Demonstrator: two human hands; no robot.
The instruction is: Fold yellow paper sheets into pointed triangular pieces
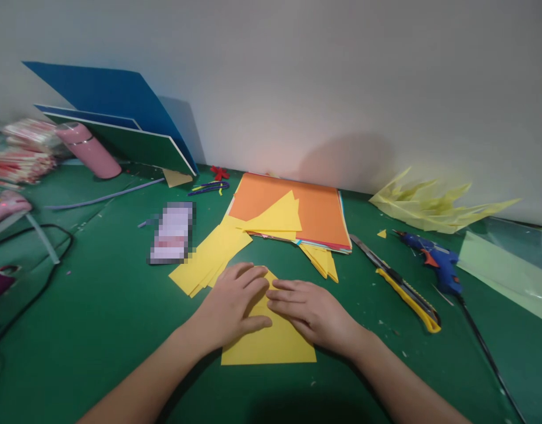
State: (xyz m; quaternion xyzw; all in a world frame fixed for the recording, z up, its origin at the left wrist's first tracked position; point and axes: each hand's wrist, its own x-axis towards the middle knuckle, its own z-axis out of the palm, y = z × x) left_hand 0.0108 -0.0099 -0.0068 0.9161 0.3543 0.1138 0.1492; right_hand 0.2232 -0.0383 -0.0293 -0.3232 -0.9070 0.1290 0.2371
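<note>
A piece of yellow paper [271, 347] lies on the green table in front of me, its upper part narrowing under my fingers. My left hand [235, 306] presses on its left side, fingers stretched out and thumb apart. From the right, my right hand [310, 312] lies flat across the paper's other side, its fingertips close to those of the left. My hands cover part of the paper's edges, so any fold there is partly hidden. Beyond them are a fan of yellow strips [213, 253] and folded yellow triangles [280, 215].
Orange paper [324, 215] tops a stack at the wall. On the right are a yellow utility knife [407, 294], a blue glue gun [434, 259] with a cord, and crumpled yellow tissue [425, 206]. On the left, a blurred phone [171, 232], a pink bottle [92, 153] and leaning boards [121, 138].
</note>
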